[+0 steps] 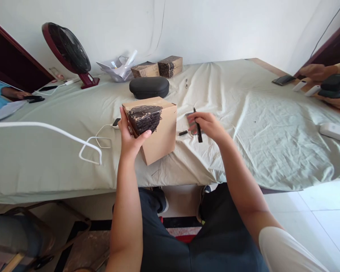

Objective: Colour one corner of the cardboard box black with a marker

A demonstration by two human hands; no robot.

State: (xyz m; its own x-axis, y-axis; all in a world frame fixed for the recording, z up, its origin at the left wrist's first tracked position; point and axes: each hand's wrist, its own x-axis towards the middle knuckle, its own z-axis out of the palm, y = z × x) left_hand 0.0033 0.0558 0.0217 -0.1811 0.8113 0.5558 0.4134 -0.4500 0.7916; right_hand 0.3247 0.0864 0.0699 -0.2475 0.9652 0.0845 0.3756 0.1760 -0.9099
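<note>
My left hand (132,139) grips a brown cardboard box (161,139) by its left side, thumb on the near face. The box is tilted, and one corner is covered with dense black scribble (146,118). To the right of the box, my right hand (205,122) is closed around a black marker (199,133), apart from the box. A small black marker cap (183,133) lies on the cloth between box and hand. Beneath the right fingers is a flat phone-like item (191,122), partly hidden.
Behind the box sit a black hard case (149,87), two scribbled boxes (170,67), a basket of papers (120,71) and a fan (70,49). A white cable (51,128) crosses the left. Other people's hands (317,71) show at both table ends.
</note>
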